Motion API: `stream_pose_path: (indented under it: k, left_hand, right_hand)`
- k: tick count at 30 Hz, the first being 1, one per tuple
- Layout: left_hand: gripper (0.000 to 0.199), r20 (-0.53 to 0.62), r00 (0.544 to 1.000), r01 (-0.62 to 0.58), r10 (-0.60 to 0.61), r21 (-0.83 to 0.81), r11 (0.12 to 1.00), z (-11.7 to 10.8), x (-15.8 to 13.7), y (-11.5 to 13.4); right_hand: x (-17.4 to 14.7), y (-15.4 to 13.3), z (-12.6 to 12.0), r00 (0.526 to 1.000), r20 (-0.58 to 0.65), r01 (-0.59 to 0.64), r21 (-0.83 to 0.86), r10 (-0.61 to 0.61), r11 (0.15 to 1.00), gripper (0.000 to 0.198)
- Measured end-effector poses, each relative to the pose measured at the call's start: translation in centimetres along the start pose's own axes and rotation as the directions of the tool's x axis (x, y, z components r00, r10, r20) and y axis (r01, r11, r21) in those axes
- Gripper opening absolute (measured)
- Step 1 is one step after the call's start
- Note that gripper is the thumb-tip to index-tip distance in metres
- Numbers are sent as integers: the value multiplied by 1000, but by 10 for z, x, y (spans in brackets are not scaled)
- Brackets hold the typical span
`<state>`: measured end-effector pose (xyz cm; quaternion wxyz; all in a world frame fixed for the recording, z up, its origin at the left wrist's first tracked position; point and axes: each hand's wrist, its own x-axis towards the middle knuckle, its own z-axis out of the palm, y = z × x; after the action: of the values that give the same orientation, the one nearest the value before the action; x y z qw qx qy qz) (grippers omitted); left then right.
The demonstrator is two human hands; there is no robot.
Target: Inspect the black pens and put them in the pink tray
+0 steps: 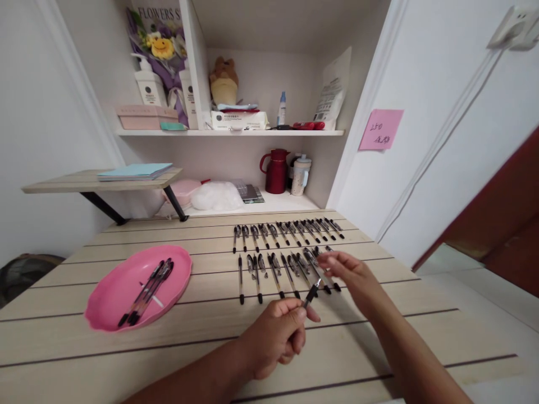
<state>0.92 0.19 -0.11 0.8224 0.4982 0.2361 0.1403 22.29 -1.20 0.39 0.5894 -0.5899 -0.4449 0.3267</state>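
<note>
My left hand [275,334] pinches a black pen [312,293] by its lower end, above the wooden table [126,348]. The pen's upper end points toward my right hand [351,278], whose fingers are spread and reach over the nearer row of pens [278,269]. Whether those fingers touch the held pen or a pen in the row, I cannot tell. A farther row of black pens [288,231] lies behind it. To the left sits a pink oval tray [109,292] with several black pens [147,292] in it.
Behind the table stand a red jug [275,171], a white mug [300,175] and a pink box [185,191] in a recess. A raised wooden shelf [84,180] carries a blue notebook. A pink sticky note [381,129] hangs on the right wall.
</note>
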Motion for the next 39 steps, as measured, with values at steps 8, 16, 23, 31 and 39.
stream_pose_path:
  k: [8,16,23,31,39]
  left_hand:
    - [27,-29,1000,-1,2,43,999,-1,1,-1]
    - [27,-64,998,-28,29,15,999,-4,3,0]
    - [30,-119,991,-66,63,-22,998,-5,3,5]
    - [32,-145,986,-83,80,-14,996,-9,6,6]
    - [28,-142,986,-92,91,1,996,-12,8,4]
  right_hand:
    - [86,42,-41,939,-343,-265,-745,-11,612,27]
    - [67,19,-28,985,-152,-123,-313,79,942,20]
    - [27,-11,31,989,42,86,604,-139,792,17]
    - [12,-3,48,978,150,27,600,-145,800,17]
    - [6,-1,51,964,237,-20,523,-123,852,18]
